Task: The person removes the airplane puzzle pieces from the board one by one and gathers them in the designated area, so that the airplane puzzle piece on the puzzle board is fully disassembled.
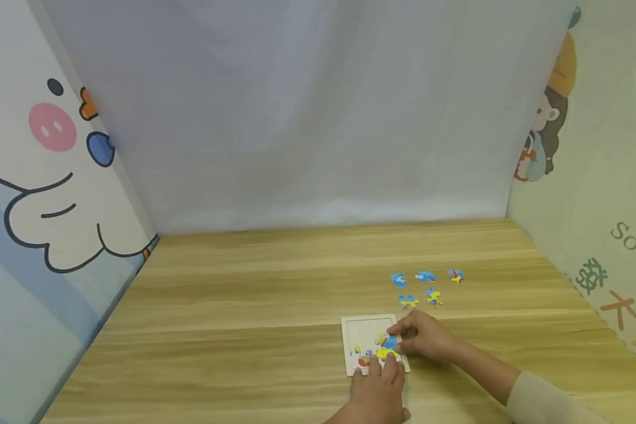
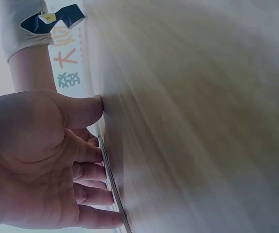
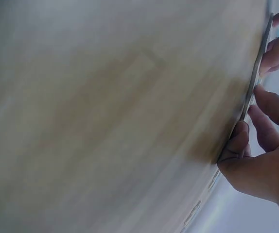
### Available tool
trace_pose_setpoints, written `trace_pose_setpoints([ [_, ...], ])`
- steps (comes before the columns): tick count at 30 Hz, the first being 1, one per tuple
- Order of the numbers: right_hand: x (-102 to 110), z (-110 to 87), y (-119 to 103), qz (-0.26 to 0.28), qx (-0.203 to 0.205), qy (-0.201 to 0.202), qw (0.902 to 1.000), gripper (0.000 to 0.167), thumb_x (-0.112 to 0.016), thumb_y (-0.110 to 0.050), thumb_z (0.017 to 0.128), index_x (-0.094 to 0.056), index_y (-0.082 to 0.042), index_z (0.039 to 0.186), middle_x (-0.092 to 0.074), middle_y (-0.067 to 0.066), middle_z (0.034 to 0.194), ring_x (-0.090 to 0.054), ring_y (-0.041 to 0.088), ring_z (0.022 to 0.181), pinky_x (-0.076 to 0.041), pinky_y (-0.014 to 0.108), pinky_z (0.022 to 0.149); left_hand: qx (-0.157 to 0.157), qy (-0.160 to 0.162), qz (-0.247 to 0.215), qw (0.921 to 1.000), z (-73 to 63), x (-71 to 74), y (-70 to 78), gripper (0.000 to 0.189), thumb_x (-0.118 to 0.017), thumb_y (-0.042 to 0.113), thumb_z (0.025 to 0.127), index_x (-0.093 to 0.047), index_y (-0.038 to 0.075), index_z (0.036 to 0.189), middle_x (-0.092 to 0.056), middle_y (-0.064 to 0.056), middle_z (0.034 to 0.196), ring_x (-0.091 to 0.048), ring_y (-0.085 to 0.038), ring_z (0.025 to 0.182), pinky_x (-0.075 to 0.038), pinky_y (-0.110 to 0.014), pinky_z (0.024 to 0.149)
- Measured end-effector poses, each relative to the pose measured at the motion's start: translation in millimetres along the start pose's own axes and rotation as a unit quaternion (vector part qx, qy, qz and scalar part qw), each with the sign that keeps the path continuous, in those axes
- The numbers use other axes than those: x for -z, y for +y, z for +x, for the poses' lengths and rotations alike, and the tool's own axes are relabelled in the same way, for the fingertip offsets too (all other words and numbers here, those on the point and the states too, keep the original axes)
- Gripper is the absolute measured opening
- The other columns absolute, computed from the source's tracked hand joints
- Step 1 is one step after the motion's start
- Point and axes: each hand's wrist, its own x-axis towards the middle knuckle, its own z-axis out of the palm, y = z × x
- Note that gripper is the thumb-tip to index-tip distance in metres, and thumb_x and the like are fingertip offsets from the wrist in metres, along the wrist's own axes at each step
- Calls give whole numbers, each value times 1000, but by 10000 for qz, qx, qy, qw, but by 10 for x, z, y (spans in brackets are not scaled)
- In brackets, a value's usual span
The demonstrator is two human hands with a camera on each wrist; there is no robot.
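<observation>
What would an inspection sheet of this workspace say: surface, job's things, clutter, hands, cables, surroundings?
Surface: wood-grain table.
Job's things: square puzzle tray with coloured pieces in its near part; five loose pieces lie on the table beyond it, toward the right.
Clutter: nothing seen.
Left hand: fingers rest on the tray's near side.
Right hand: fingertips at the tray's right side; whether they pinch a piece cannot be told.
Cables: nothing seen.
Surroundings: pale backdrop behind; left panel and right panel both carry cartoon prints, the right one lettering too.
</observation>
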Motion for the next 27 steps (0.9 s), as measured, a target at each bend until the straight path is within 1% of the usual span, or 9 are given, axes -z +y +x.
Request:
trace_pose_setpoints([
  [3,2,17,-8,-184,69,48,9998,27,-74,-3,73,-69,1,99,-56,2,90,-47,18,83,-43,29,70,24,17,51,10000,5,12,-4,72,-53,64,82,-38,26,142,-30,9,144,-35,-20,126,-42,-40,89],
  [6,3,30,-12,-207,33,84,9997,25,-74,-3,73,-69,0,98,-58,0,90,-48,18,84,-42,29,71,20,48,31,10000,7,14,-6,72,-54,63,82,-38,26,141,-30,9,144,-35,-20,127,-42,-40,89],
  [8,2,31,-16,-157,17,98,9998,25,-74,-1,72,-68,-1,96,-57,1,89,-47,18,83,-42,29,70,26,82,-17,10000,8,12,-4,72,-55,63,81,-39,26,141,-31,9,143,-35,-19,126,-43,-40,88],
  [14,6,44,-76,243,98,242,9994,21,-71,3,71,-63,-2,89,-53,4,83,-48,20,77,-42,26,66,84,248,-39,9996,22,-6,-6,71,-57,63,80,-40,27,139,-32,10,142,-36,-19,124,-43,-40,87],
  [16,8,57,-101,428,157,220,9987,19,-70,5,71,-60,-1,86,-53,5,81,-50,20,77,-43,26,66,92,287,-30,9995,21,0,-11,71,-57,63,80,-41,27,138,-33,10,141,-36,-19,124,-43,-40,86],
  [19,6,68,-132,599,198,131,9979,17,-68,6,74,-57,-1,84,-54,5,79,-51,18,75,-44,25,65,101,239,-66,9996,21,16,-21,71,-57,62,80,-41,27,139,-32,10,141,-36,-19,124,-43,-40,86],
  [23,29,32,-160,671,267,178,9972,14,-63,7,77,-55,0,87,-54,6,81,-52,18,76,-46,25,66,79,141,-213,9996,27,1,-24,69,-58,61,80,-41,27,138,-32,11,141,-36,-19,124,-44,-40,86],
  [25,65,-10,-153,702,288,244,9968,13,-60,7,79,-55,1,90,-55,7,84,-53,19,77,-46,26,67,67,161,-197,9997,22,-36,-13,67,-57,61,81,-43,28,137,-33,11,140,-37,-18,123,-44,-39,85],
  [27,122,-70,-141,713,210,287,9968,14,-57,6,80,-55,1,93,-55,9,86,-52,20,78,-46,26,67,44,265,-124,9996,14,-84,9,59,-55,56,85,-45,28,136,-34,12,139,-39,-17,121,-44,-39,84],
])
